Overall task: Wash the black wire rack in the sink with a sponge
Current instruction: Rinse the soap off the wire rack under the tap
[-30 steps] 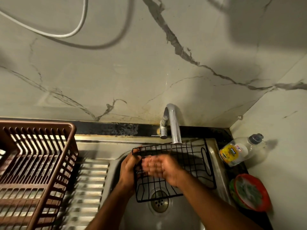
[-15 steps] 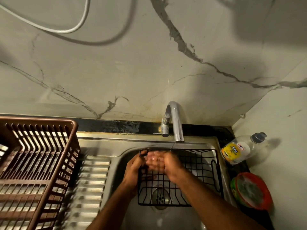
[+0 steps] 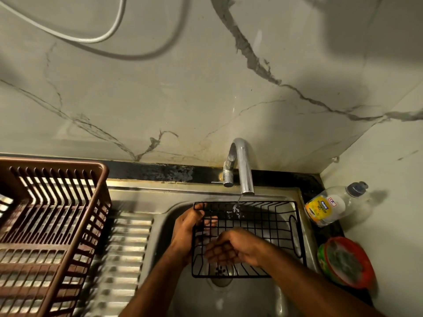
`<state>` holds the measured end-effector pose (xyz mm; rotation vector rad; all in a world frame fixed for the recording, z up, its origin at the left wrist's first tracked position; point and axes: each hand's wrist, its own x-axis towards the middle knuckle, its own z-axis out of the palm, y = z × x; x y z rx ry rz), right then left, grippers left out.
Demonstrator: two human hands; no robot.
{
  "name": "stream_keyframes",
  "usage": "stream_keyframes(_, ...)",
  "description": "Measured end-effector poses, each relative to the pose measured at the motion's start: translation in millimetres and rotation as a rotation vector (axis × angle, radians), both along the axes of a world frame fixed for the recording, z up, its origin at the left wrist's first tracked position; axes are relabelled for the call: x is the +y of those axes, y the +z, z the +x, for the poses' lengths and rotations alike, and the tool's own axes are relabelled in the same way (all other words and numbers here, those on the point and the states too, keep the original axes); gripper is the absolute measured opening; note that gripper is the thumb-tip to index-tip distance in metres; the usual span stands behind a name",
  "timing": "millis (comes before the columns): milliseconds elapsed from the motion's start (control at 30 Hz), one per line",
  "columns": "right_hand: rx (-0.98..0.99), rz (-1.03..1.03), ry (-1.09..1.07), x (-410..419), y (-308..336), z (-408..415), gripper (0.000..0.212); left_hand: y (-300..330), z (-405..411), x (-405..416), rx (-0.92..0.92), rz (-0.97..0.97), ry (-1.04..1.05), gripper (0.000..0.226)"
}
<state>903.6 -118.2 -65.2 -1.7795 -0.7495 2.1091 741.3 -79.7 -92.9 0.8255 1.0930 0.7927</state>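
Note:
The black wire rack (image 3: 270, 223) lies nearly flat inside the steel sink (image 3: 249, 300), under the tap (image 3: 243, 170), which lets a thin trickle fall onto the rack's far edge. My left hand (image 3: 186, 229) grips the rack's left side, fingers hooked through the wires. My right hand (image 3: 235, 248) rests on the rack's floor near its front, fingers spread and pointing left. No sponge shows in either hand.
A brown plastic dish basket (image 3: 50, 229) stands on the ribbed drainboard (image 3: 121, 259) at left. A clear dish soap bottle (image 3: 329, 205) lies on the black counter at right. In front of it sits a red and green bowl (image 3: 346, 263) holding a scrubber.
The rack has dropped from tilted up towards the tap to lying lower and flatter in the sink. My right hand slid from the rack's far edge towards its front.

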Motion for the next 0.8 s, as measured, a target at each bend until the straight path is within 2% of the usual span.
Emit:
stream_keyframes(67,-0.091,0.012,0.006,-0.1,1.0,16.6,0.036,2.6,-6.7,6.0,-0.011,0.004,0.048,0.035)
stream_keyframes(167,-0.414,0.110,0.060,-1.2,-0.3,41.5,0.033,7.2,-17.7,15.7,-0.004,0.071,0.057,0.023)
stream_keyframes(233,-0.536,0.143,0.131,2.9,-2.2,43.5,0.031,8.2,-19.0,18.5,0.007,0.075,0.043,0.023)
stream_keyframes(367,-0.666,0.186,0.453,14.3,-2.2,13.4,0.021,13.6,-9.7,20.7,0.036,0.105,-0.009,0.031)
stream_keyframes(433,-0.828,0.340,0.621,20.3,4.6,-3.4,0.008,16.6,-4.7,21.4,0.019,0.122,-0.025,0.034)
stream_keyframes(500,-0.832,0.472,0.707,30.0,8.2,-19.1,0.011,17.4,1.0,20.0,0.014,0.118,-0.041,0.034)
stream_keyframes(533,-0.726,0.471,0.624,35.7,8.7,-24.8,0.014,15.8,3.5,18.4,0.025,0.116,-0.049,0.032)
stream_keyframes(633,-0.401,0.389,0.138,50.4,9.8,-27.6,0.037,12.6,8.4,15.7,0.015,0.107,-0.058,0.028)
stream_keyframes(800,-0.065,0.307,-0.579,45.8,1.5,-8.5,0.030,6.0,8.5,14.7,-0.070,0.019,0.010,0.027)
